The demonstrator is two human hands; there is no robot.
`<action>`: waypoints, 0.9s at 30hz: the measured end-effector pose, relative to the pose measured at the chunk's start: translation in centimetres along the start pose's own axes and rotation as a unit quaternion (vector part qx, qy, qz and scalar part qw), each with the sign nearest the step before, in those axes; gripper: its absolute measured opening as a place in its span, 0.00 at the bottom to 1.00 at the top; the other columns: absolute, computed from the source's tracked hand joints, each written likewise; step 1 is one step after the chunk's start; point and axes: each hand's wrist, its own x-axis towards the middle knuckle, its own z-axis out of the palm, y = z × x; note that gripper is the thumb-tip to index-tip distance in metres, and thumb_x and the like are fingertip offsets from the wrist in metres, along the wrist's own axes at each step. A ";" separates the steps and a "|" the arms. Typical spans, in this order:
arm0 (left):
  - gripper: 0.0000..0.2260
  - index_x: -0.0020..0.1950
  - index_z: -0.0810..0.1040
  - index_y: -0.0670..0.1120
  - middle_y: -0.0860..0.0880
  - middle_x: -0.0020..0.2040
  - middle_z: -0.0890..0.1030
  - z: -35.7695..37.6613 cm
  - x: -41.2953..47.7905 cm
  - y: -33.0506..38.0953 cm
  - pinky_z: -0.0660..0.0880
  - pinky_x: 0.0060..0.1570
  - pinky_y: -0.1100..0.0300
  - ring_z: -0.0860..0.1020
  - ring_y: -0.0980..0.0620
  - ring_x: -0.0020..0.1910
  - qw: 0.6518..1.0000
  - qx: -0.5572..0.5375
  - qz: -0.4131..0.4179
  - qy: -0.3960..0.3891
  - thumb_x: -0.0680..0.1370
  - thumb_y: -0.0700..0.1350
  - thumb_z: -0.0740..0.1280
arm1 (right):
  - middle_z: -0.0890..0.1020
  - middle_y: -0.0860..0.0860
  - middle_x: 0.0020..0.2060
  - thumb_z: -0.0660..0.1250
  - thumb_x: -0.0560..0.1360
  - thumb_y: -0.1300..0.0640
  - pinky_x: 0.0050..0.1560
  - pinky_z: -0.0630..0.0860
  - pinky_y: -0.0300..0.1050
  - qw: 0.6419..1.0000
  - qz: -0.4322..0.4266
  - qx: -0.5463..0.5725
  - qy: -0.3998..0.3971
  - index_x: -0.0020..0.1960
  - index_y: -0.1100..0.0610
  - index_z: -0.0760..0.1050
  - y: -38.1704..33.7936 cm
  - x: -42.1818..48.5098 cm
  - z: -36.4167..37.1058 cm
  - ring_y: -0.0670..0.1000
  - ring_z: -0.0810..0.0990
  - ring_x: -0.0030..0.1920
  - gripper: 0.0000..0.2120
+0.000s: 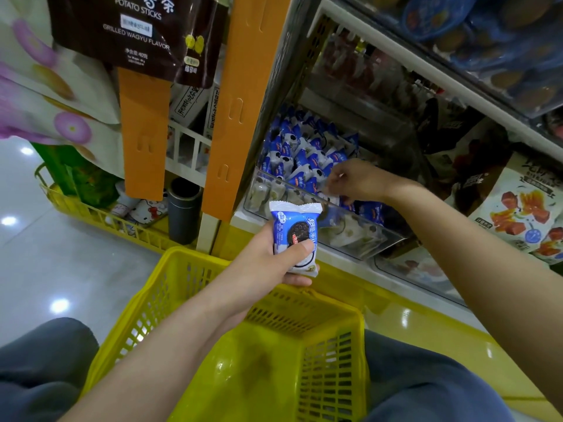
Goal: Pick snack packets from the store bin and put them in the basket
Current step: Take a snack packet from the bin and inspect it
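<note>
The left hand (268, 260) grips a blue-and-white snack packet (296, 237) upright, long axis running twelve to six, directly above the far rim of the empty yellow basket (213, 300), whose floor lies at six o'clock from it. At two o'clock, the right hand (355, 181) reaches into the clear bin (350, 226), fingers curled among the packets (300, 153); I cannot tell whether it holds one.

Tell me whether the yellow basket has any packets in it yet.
Empty. The yellow basket shows only its bare floor; the one packet taken out sits in the left hand, above the rim.
</note>
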 end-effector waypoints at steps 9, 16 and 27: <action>0.13 0.60 0.70 0.52 0.46 0.53 0.81 0.0 -0.1 0.1 0.80 0.41 0.61 0.83 0.51 0.44 1.000 -0.003 0.003 -0.001 0.77 0.42 0.64 | 0.81 0.57 0.44 0.69 0.74 0.55 0.35 0.77 0.37 0.992 0.050 0.089 0.070 0.48 0.61 0.77 -0.8 0.0 2.1 0.51 0.80 0.38 0.09; 0.14 0.62 0.70 0.51 0.48 0.52 0.81 0.0 -0.2 0.1 0.80 0.41 0.62 0.83 0.52 0.44 1.000 0.001 0.007 -0.005 0.77 0.42 0.64 | 0.74 0.51 0.37 0.65 0.74 0.44 0.33 0.70 0.44 0.960 0.147 -0.095 0.219 0.48 0.59 0.70 1.4 -4.2 0.0 0.50 0.74 0.35 0.17; 0.11 0.55 0.71 0.57 0.49 0.52 0.81 0.0 -0.4 -0.1 0.80 0.40 0.63 0.83 0.52 0.45 1.000 0.002 0.018 -0.013 0.78 0.42 0.64 | 0.79 0.52 0.42 0.72 0.69 0.62 0.39 0.78 0.37 0.979 0.149 0.119 0.079 0.49 0.58 0.78 3.3 -4.0 -0.1 0.49 0.80 0.43 0.09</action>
